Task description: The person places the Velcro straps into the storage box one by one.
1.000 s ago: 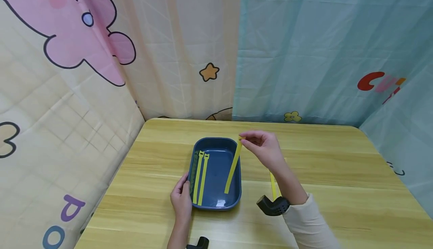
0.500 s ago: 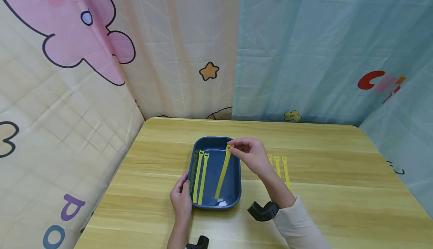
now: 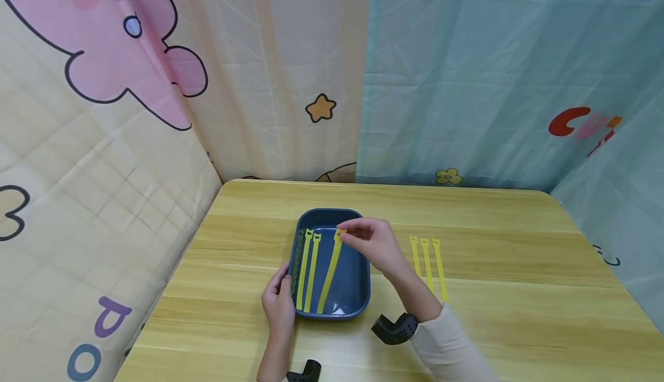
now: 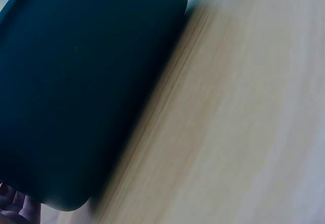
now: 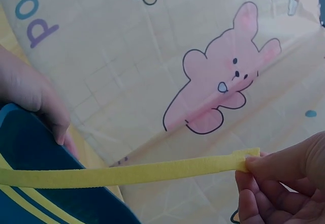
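My right hand (image 3: 374, 246) pinches the head end of a yellow hook-and-loop cable tie (image 3: 330, 271) between thumb and fingers. That tie slants down over the blue tray (image 3: 351, 284), its tail near the front of the tray floor. Two more yellow ties (image 3: 312, 272) lie side by side along the tray's left wall. My left hand (image 3: 278, 300) grips the left side of the tray, thumb at the rim; in the right wrist view the left hand (image 5: 38, 94) bends over the rim. The left wrist view is mostly the tray's dark outer side (image 4: 86, 82).
To the right, three yellow ties (image 3: 427, 261) lie in a row on the wooden table (image 3: 519, 278), partly behind the right forearm. A black wrist camera (image 3: 394, 329) is on the right wrist, another (image 3: 306, 371) on the left. Printed curtains (image 3: 270, 82) hang behind the table.
My right hand has moved left and slightly toward me, carrying the tie from the tray's right rim to beside the two ties. The left hand and tray stay put.
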The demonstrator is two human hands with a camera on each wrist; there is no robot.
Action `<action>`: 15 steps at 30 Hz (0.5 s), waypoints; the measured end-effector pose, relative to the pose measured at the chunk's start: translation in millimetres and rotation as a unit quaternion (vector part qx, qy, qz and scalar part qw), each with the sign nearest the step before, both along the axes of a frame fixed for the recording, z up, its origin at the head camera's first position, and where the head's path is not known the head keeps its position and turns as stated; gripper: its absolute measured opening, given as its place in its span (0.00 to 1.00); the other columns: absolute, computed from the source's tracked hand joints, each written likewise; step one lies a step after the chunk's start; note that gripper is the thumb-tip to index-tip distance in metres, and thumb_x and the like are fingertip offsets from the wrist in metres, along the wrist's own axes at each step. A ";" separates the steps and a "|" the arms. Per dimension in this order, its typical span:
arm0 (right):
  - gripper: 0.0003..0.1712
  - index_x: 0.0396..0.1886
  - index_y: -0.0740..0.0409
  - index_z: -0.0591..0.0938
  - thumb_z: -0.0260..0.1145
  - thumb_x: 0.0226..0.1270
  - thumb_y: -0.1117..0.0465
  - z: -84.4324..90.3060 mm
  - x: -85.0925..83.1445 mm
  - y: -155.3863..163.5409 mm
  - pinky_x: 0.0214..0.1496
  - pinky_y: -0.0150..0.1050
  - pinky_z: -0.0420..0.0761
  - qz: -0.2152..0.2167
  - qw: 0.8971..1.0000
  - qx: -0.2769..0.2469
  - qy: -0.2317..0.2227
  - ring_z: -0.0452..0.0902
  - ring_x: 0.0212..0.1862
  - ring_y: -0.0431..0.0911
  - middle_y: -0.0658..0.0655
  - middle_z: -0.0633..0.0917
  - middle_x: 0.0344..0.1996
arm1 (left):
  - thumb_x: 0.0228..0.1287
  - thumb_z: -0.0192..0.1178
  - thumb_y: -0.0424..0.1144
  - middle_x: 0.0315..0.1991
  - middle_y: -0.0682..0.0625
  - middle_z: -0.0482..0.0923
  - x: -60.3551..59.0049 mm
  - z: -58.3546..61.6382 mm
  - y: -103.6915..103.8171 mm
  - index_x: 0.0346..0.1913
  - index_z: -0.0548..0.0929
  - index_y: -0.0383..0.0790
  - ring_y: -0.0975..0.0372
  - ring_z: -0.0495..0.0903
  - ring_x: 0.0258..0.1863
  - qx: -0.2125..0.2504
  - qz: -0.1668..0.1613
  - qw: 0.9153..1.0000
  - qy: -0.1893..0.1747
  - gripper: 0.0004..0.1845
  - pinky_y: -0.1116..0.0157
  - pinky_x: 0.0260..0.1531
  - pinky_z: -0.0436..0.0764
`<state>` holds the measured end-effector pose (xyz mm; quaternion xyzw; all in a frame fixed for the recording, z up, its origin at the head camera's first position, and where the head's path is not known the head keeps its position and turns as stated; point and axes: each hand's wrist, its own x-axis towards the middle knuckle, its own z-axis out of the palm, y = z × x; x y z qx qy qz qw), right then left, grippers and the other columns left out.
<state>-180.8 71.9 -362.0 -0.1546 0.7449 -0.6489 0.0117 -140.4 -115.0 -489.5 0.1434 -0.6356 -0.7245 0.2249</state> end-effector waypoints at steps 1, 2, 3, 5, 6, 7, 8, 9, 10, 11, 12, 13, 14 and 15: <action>0.11 0.41 0.69 0.82 0.65 0.58 0.68 -0.5 0.1 -0.5 0.38 0.35 0.79 0.003 1.000 -0.001 -0.001 0.78 0.34 0.47 0.58 0.84 0.35 | 0.65 0.48 0.28 0.52 0.40 0.76 0.2 0.0 0.0 0.53 0.77 0.28 0.56 0.74 0.51 0.000 0.000 1.000 -0.001 0.16 0.70 0.44 0.76; 0.11 0.41 0.68 0.83 0.65 0.58 0.68 -1.3 -0.1 -1.0 0.38 0.35 0.79 0.004 1.000 -0.002 -0.002 0.78 0.34 0.47 0.58 0.84 0.35 | 0.65 0.48 0.28 0.52 0.40 0.76 0.3 0.1 0.1 0.53 0.77 0.28 0.57 0.74 0.51 0.000 -0.001 1.000 0.000 0.16 0.69 0.44 0.76; 0.11 0.41 0.68 0.83 0.65 0.58 0.68 -2.2 -0.5 -1.4 0.38 0.35 0.79 0.006 1.000 -0.003 -0.001 0.79 0.34 0.47 0.58 0.84 0.35 | 0.64 0.47 0.28 0.52 0.40 0.76 0.4 0.1 0.1 0.53 0.77 0.28 0.57 0.74 0.51 0.000 -0.001 1.000 -0.001 0.16 0.69 0.44 0.75; 0.10 0.40 0.67 0.83 0.65 0.58 0.68 -4.5 -1.7 -2.1 0.38 0.35 0.79 0.009 1.000 -0.005 0.000 0.79 0.34 0.47 0.58 0.84 0.35 | 0.64 0.47 0.28 0.52 0.41 0.76 0.3 0.3 0.0 0.53 0.77 0.28 0.59 0.74 0.51 -0.002 -0.003 1.000 -0.002 0.16 0.70 0.45 0.75; 0.10 0.40 0.67 0.83 0.65 0.58 0.68 -5.8 -2.5 -2.4 0.38 0.35 0.79 0.009 1.000 -0.004 -0.001 0.79 0.34 0.47 0.58 0.84 0.35 | 0.65 0.47 0.28 0.52 0.41 0.76 0.3 0.4 0.1 0.53 0.77 0.28 0.59 0.74 0.51 -0.003 -0.004 1.000 -0.002 0.16 0.70 0.45 0.75; 0.10 0.40 0.67 0.83 0.65 0.58 0.69 -7.0 -3.5 -2.7 0.38 0.36 0.79 0.008 1.000 -0.002 -0.001 0.79 0.34 0.47 0.59 0.84 0.35 | 0.65 0.47 0.28 0.52 0.42 0.76 0.5 0.7 0.2 0.53 0.77 0.28 0.60 0.74 0.51 -0.003 -0.005 1.000 -0.002 0.17 0.70 0.45 0.75; 0.10 0.40 0.67 0.83 0.65 0.58 0.69 -8.5 -4.6 -2.9 0.38 0.35 0.79 0.006 1.000 0.000 -0.003 0.79 0.34 0.47 0.59 0.84 0.34 | 0.65 0.47 0.28 0.52 0.41 0.76 0.5 0.9 0.4 0.53 0.77 0.28 0.60 0.74 0.51 -0.002 -0.004 1.000 -0.002 0.17 0.71 0.45 0.75; 0.10 0.40 0.67 0.83 0.65 0.58 0.69 -9.8 -5.9 -3.3 0.38 0.35 0.79 0.004 1.000 0.002 -0.006 0.79 0.34 0.47 0.59 0.84 0.34 | 0.64 0.47 0.28 0.52 0.41 0.76 0.3 0.9 0.4 0.53 0.77 0.28 0.60 0.74 0.51 -0.003 -0.003 1.000 -0.003 0.16 0.72 0.45 0.74; 0.10 0.40 0.67 0.83 0.65 0.58 0.69 -11.3 -7.4 -3.7 0.38 0.35 0.79 0.000 1.000 0.005 -0.009 0.79 0.34 0.46 0.59 0.84 0.34 | 0.64 0.47 0.28 0.52 0.41 0.76 0.1 0.8 0.4 0.53 0.77 0.28 0.60 0.74 0.51 -0.004 -0.003 1.000 -0.002 0.16 0.73 0.45 0.74; 0.10 0.40 0.67 0.83 0.65 0.58 0.69 -12.6 -9.1 -4.3 0.38 0.35 0.80 -0.003 1.000 0.007 -0.011 0.79 0.34 0.46 0.59 0.84 0.34 | 0.64 0.47 0.28 0.52 0.41 0.76 0.1 0.7 0.4 0.53 0.77 0.28 0.60 0.74 0.51 -0.004 -0.002 1.000 -0.001 0.16 0.74 0.44 0.74; 0.10 0.40 0.67 0.83 0.66 0.58 0.69 -13.9 -10.6 -4.8 0.38 0.35 0.79 -0.005 1.000 0.009 -0.012 0.79 0.34 0.46 0.59 0.84 0.34 | 0.64 0.47 0.28 0.52 0.40 0.76 0.1 0.6 0.4 0.53 0.77 0.27 0.59 0.74 0.51 -0.004 -0.002 1.000 0.000 0.16 0.74 0.44 0.74; 0.10 0.39 0.67 0.83 0.66 0.57 0.69 -15.3 -12.5 -5.5 0.38 0.35 0.80 -0.008 1.000 0.011 -0.015 0.79 0.33 0.46 0.59 0.84 0.34 | 0.64 0.47 0.28 0.52 0.40 0.76 0.0 0.5 0.3 0.53 0.77 0.27 0.59 0.73 0.52 -0.003 -0.001 1.000 0.003 0.16 0.75 0.44 0.73; 0.10 0.39 0.67 0.83 0.66 0.57 0.69 -16.8 -14.4 -6.2 0.38 0.35 0.80 -0.011 1.000 0.013 -0.018 0.79 0.33 0.46 0.59 0.84 0.34 | 0.64 0.47 0.28 0.52 0.40 0.76 -0.2 0.3 0.3 0.53 0.77 0.27 0.59 0.73 0.52 -0.003 -0.001 1.000 0.004 0.16 0.75 0.44 0.73; 0.10 0.39 0.67 0.83 0.66 0.57 0.69 -18.2 -16.2 -6.9 0.38 0.35 0.80 -0.013 1.000 0.015 -0.021 0.79 0.33 0.46 0.59 0.84 0.34 | 0.64 0.47 0.28 0.52 0.39 0.76 -0.4 0.2 0.2 0.53 0.77 0.26 0.58 0.73 0.52 -0.003 -0.001 1.000 0.006 0.16 0.76 0.44 0.73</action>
